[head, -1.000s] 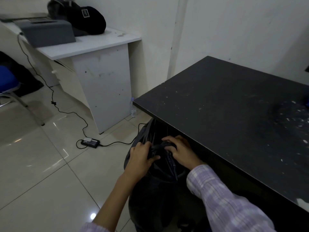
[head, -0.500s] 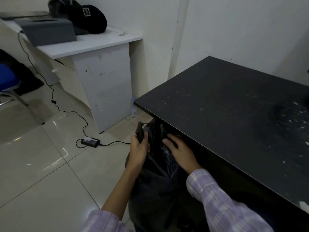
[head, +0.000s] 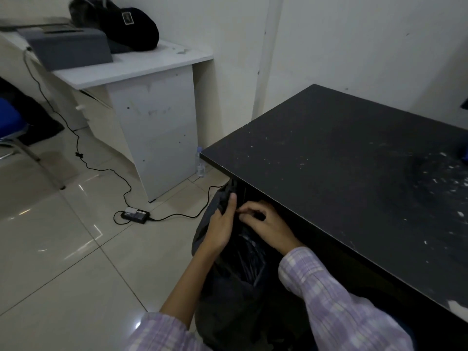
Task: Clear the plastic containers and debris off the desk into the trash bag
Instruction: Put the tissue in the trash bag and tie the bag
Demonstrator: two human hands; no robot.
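Left hand [head: 222, 224] clamps trash bag [head: 235, 282] rim; right hand [head: 266, 224] pinches the opposite edge, probably; desk [head: 342, 173] edge just right.

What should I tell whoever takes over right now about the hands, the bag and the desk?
Left hand: grip shut on the trash bag rim, lifted by the black desk edge.
Right hand: fingers pinched at the bag's mouth; whether they grip it is unclear.
Bag stands on the floor against the desk.
Done: no containers visible on the desk.
Left: white debris specks at its right side.
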